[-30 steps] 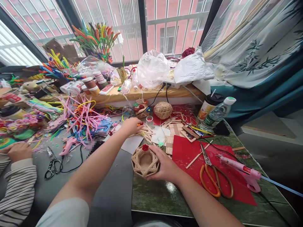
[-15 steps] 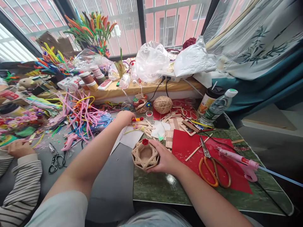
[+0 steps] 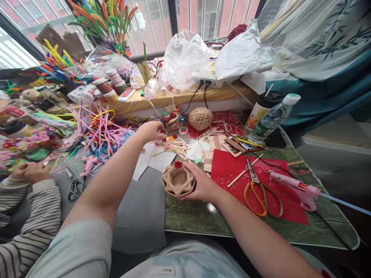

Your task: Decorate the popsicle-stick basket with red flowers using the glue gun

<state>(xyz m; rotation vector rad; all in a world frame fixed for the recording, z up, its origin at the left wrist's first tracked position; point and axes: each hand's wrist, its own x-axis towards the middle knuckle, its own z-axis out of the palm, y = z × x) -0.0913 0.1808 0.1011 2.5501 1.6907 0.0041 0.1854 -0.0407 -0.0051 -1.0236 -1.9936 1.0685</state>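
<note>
My right hand [image 3: 201, 184] is wrapped round the right side of a twine-covered box [image 3: 177, 188], which has an octagonal outline and an open middle. A red rose [image 3: 177, 165] sits on the box's back rim, by my fingertips. My left hand [image 3: 150, 132] is up beyond the white paper [image 3: 159, 155], its fingers bent together at a small red flower. Small orange and red flowers [image 3: 171, 138] lie just right of those fingers, above loose wooden sticks [image 3: 181, 148].
Orange-handled scissors [image 3: 255, 193] and a pink glue gun [image 3: 298, 187] lie on red sheets at right. A twine ball [image 3: 200, 118], bottle [image 3: 274, 119] and cup [image 3: 262, 110] stand behind. Another person's striped sleeves [image 3: 40, 212] and hands are at left, near black scissors [image 3: 75, 187].
My left hand has lifted slightly away from the row of small flowers, with a red one at its fingers. The camera view has tilted down a little. My right hand still holds the box.
</note>
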